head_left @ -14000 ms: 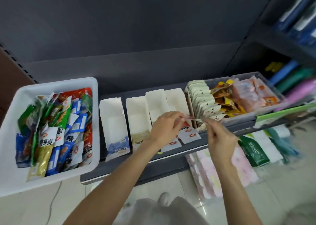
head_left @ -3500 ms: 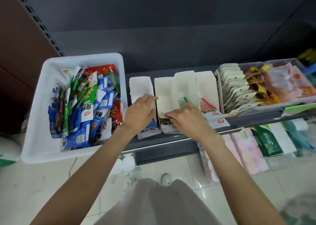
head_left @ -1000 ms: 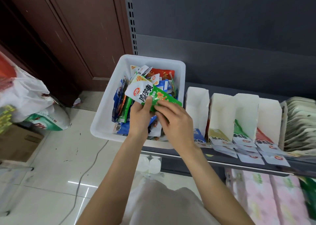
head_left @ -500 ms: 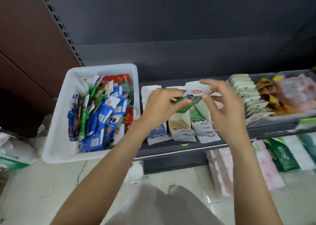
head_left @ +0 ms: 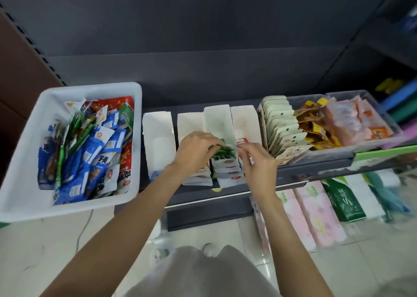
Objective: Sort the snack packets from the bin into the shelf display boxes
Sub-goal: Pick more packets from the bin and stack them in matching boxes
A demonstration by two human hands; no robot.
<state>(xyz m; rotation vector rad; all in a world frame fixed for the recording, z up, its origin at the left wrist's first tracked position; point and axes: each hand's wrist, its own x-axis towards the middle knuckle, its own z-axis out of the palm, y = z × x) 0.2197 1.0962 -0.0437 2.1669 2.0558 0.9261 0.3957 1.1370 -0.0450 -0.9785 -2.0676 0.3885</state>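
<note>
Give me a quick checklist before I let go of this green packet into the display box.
1. Packet held: ok. Left hand and right hand both pinch the green packet.
2. Right box: ok. It is over the third display box, whose front packets are green too.
3. Room behind the stack: ok. The box's white wall shows bare behind it.
4. Packet fully seated: cannot tell, fingers hide its lower edge.
5. Neighbouring red box undisturbed: ok, it stands upright.
6. More to sort: ok. The white bin holds many packets.
</note>
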